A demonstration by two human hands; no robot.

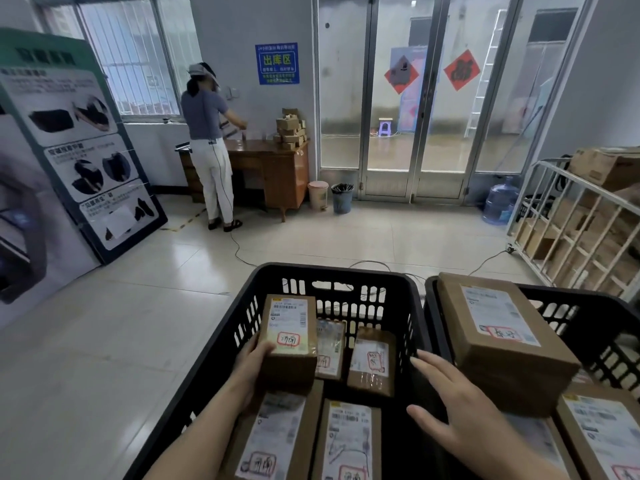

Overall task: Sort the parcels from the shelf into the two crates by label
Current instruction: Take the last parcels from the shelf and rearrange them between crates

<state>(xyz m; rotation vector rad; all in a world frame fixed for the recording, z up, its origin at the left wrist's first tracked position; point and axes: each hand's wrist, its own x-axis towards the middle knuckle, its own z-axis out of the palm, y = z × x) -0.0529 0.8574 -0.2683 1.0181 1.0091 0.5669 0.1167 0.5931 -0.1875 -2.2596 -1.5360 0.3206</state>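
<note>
The left hand (254,367) is gripping a small parcel (289,337) at its near left edge. The thumb is curling onto the top face, while the other fingers are hidden behind the box, so I cannot tell how they are lying. The parcel is hanging over the far left part of the left crate (332,271). The right hand (460,410) is hovering over the right side of that crate, its fingers (434,368) spread and straight, pinching nothing. It is close to the wall facing the right crate (568,313). The red mark (288,339) on the held label seems to be matching those on the sorted parcels (372,362) lying below. The large parcel (502,341) in the right crate is showing different writing, so this is probably the correct bin. To place it well, the person should be lowering the box label-up into the open floor at the far left, beside its neighbours rather than on top of them. Releasing only once it is resting flat should be keeping every label readable, and the free hand could be nudging leaning boxes aside.
</note>
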